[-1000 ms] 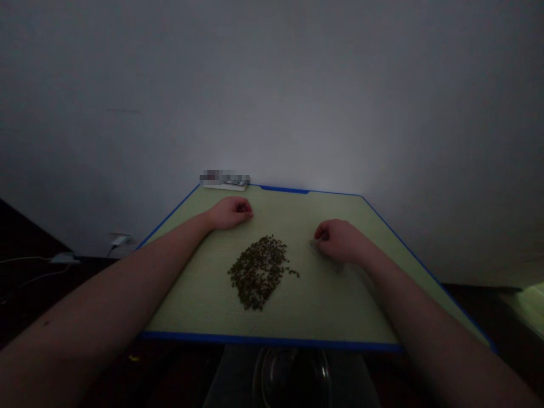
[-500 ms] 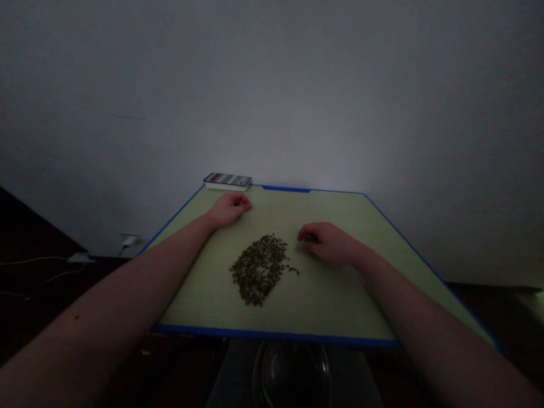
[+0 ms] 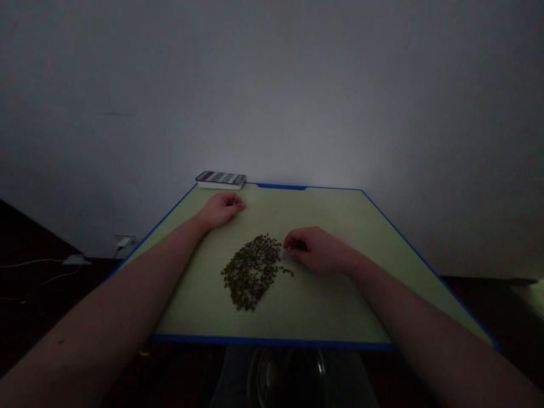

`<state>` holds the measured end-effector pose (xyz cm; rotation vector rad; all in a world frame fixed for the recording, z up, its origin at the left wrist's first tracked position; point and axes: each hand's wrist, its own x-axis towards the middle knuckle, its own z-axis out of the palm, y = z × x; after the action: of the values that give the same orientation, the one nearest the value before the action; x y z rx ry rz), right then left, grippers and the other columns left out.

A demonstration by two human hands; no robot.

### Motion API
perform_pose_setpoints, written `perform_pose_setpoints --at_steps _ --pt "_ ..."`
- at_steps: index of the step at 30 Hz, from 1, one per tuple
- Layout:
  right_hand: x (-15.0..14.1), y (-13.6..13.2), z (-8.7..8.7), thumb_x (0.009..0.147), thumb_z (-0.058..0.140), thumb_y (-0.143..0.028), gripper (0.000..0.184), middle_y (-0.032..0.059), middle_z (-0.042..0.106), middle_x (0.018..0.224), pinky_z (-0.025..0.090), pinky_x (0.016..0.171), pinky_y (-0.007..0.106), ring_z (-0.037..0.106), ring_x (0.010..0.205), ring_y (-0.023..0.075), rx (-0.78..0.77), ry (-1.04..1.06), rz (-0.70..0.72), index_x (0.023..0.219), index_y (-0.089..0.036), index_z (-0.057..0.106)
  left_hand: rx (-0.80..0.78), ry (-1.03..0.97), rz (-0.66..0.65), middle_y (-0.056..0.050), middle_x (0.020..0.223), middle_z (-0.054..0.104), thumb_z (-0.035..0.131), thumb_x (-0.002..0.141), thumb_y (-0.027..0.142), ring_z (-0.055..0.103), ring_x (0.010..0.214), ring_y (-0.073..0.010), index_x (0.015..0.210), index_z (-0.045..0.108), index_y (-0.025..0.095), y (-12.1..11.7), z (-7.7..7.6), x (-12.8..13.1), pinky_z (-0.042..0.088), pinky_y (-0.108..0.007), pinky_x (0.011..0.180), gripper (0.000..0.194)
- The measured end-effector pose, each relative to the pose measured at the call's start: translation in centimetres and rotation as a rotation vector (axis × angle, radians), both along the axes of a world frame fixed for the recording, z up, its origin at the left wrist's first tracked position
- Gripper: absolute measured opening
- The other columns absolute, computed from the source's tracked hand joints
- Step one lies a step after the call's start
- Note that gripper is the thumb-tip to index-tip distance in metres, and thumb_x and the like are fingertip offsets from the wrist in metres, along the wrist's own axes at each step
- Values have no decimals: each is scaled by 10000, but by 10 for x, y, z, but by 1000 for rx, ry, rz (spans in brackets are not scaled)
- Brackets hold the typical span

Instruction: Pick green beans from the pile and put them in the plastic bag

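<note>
A loose pile of small brownish-green grains, like seeds or dried beans (image 3: 250, 272), lies spread on the light green tabletop (image 3: 323, 311). To its right, my right hand (image 3: 314, 249) is curled close to the pile's edge, thumb and fingers pinched around a faint, see-through piece (image 3: 288, 256) that I cannot make out clearly. A few stray grains (image 3: 288, 272) lie just below those fingertips. Beyond the pile on the left, my left hand (image 3: 222, 209) rests on the table with its fingers curled in toward the thumb; nothing shows in it.
A phone (image 3: 221, 178) lies on a white box (image 3: 219, 185) at the table's far left corner. Blue edging (image 3: 272, 341) borders the tabletop, with a wall behind. A round glass bowl or lid (image 3: 289, 377) sits below the front edge. A plug and cables (image 3: 76, 259) are at left.
My right hand has moved left and slightly nearer, up to the pile's edge. My left hand stays resting. The whole view has shifted a little.
</note>
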<state>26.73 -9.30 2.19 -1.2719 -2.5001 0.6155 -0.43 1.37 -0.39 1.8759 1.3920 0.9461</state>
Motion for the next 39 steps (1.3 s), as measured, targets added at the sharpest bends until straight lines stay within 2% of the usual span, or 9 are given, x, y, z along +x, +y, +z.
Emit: perform_pose_setpoints --at_steps 5,10,13,16,21,25,29,39 --pt "-1 -1 -2 765 525 -167 235 38 672 791 393 617 233 553 645 119 23 -9 -20 954 -178 663 40 93 -143 46 527 444 617 678 401 380 478 -78 677 572 158 0 0 -5 289 -207 465 247" --pt "0 -1 -1 753 523 -168 234 46 682 802 404 630 234 572 670 129 24 -9 -71 938 -170 666 44 92 -140 55 511 430 603 704 397 361 454 -65 672 554 157 0 5 -13 279 -203 450 247" --pt "0 -1 -1 752 518 -163 234 49 682 797 406 628 235 578 682 135 31 -13 -112 933 -167 667 -39 67 -169 54 484 423 611 702 390 353 426 -59 631 532 157 -2 11 -15 262 -200 427 256" --pt "-2 0 -1 754 519 -155 231 50 679 793 405 630 238 577 687 137 38 -14 -122 932 -167 666 -178 -83 -204 52 448 391 616 713 388 313 376 -52 596 501 162 -4 13 -18 212 -201 379 280" --pt "-4 -1 -3 776 519 -175 227 40 669 765 396 610 237 561 648 129 25 1 -96 956 -172 656 -483 -504 -423 41 489 359 622 725 349 284 356 -39 554 419 163 -4 10 -25 134 -193 331 324" --pt "-3 -2 -2 758 522 -168 224 45 674 775 396 611 235 565 656 129 37 -9 -74 930 -173 665 -543 -754 -460 53 504 314 632 694 279 273 371 -37 571 362 171 -3 11 -28 154 -181 340 316" --pt "-4 -3 -2 752 514 -174 237 50 683 794 399 615 237 573 670 134 53 -19 -97 929 -174 672 -556 -822 -450 58 503 304 636 681 274 264 376 -37 578 332 174 -3 12 -28 146 -182 349 335" --pt "7 1 6 663 566 -161 178 53 688 781 394 585 248 580 670 153 67 -177 -321 804 -184 671 -589 -824 -459 55 514 301 605 709 240 272 383 -34 582 336 167 0 9 -29 156 -171 356 306"
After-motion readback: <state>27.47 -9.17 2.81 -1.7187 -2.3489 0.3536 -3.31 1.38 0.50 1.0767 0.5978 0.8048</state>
